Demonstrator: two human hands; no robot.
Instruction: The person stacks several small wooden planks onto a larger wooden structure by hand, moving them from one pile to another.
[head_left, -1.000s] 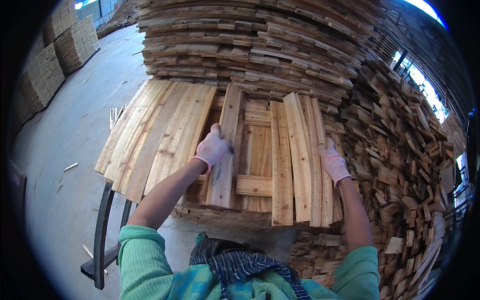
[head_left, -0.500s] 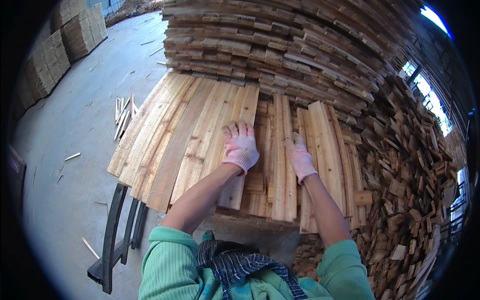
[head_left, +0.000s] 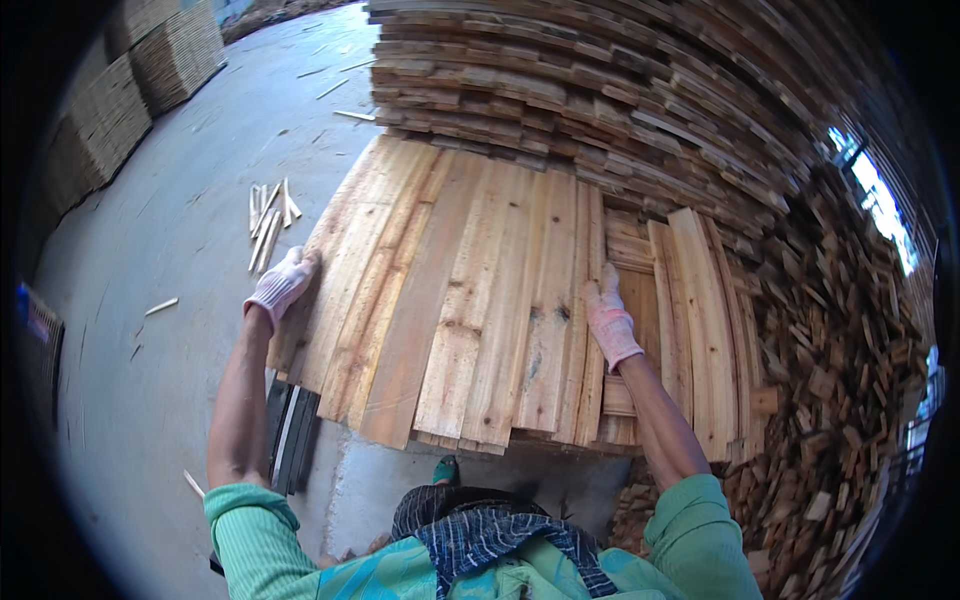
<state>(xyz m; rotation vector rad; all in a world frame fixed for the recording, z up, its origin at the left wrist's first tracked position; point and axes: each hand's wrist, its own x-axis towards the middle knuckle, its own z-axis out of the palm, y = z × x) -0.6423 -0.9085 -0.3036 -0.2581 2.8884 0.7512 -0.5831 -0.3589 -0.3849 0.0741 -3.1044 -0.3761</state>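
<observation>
A row of pale, knotty wooden boards (head_left: 450, 300) lies side by side in front of me on more timber. My left hand (head_left: 284, 284), in a whitish-pink knit glove, is closed on the row's left edge, its fingertips partly hidden at the outer board. On the row's right edge is my right hand (head_left: 611, 320), in a matching glove, its thumb side against the last board. The row lies between both hands. To the right of a gap showing lower timber, a few separate boards (head_left: 703, 330) lie lengthwise.
A tall stack of boards (head_left: 560, 85) rises just beyond. Many offcuts (head_left: 835, 360) are heaped at the right. Thin wood strips (head_left: 268, 225) lie on the concrete floor (head_left: 150, 240) at the left. Dark metal supports (head_left: 292, 440) show under the row's left end. Bundled stacks (head_left: 180, 60) stand far left.
My left hand has gone from the top of the boards to their outer left edge. A narrow board by my right hand now lies against the row, and the gap there has closed.
</observation>
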